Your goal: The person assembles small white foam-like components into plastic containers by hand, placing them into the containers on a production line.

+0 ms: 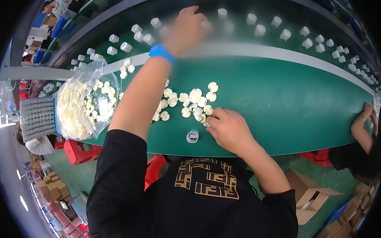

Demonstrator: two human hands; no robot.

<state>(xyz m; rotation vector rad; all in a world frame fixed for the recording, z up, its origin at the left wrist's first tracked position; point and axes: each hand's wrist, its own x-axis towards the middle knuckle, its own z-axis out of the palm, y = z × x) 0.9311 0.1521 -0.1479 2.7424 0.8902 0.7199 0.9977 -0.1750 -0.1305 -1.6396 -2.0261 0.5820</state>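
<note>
My left hand (188,31), a blue band on its wrist, is stretched over the far strip where white cylindrical cups stand. It is smeared by motion, and a blurred white cup (206,25) is beside its fingers; whether it is held I cannot tell. On the green tabletop, my right hand (230,129) is closed at the near right edge of a pile of round, notched off-white discs (195,95). Its thumb and fingertips pinch one disc (206,124). Left of this hand stands a single small cup (193,136), its top opening showing a dark part inside.
A clear plastic bag (75,111) full of off-white pieces lies at the left, beside a grey gridded tray (38,118). A pale rail (260,50) divides the tabletop (283,105) from the row of cups. Another person's arm (362,131) rests at the far right.
</note>
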